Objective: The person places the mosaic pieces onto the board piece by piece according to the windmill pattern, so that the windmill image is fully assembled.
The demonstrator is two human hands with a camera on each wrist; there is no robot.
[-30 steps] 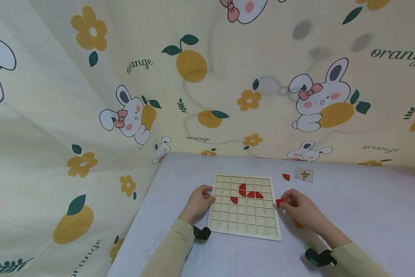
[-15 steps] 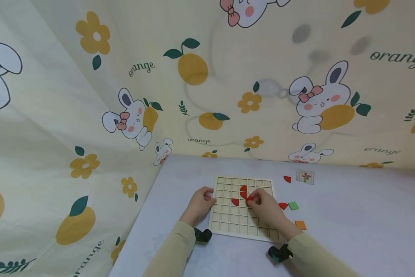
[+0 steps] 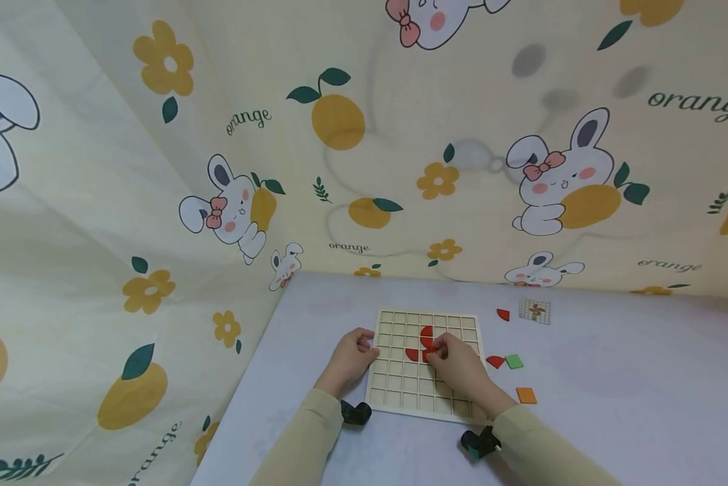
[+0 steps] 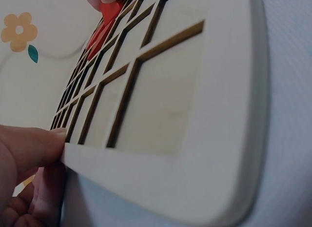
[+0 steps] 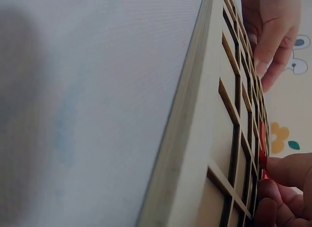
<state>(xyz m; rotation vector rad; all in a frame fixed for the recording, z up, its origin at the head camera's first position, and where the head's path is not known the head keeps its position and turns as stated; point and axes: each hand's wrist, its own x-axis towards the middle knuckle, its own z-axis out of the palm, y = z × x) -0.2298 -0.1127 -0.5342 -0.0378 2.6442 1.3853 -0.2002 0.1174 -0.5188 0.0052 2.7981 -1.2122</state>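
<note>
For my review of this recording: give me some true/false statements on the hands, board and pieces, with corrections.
1. The right hand pinches a red piece at the grid board. True.
2. Both hands are clear of the grid board. False: the left hand holds its edge.
3. The green tile lies on the table. True.
4. Every red piece is on the grid board. False: a red quarter lies beside the green tile.
5. The orange tile is nearer the person than the green tile. True.

Facing forward-down from head; skimming close from wrists; sharing cream square wooden grid board (image 3: 407,372), head view's lower centre.
</note>
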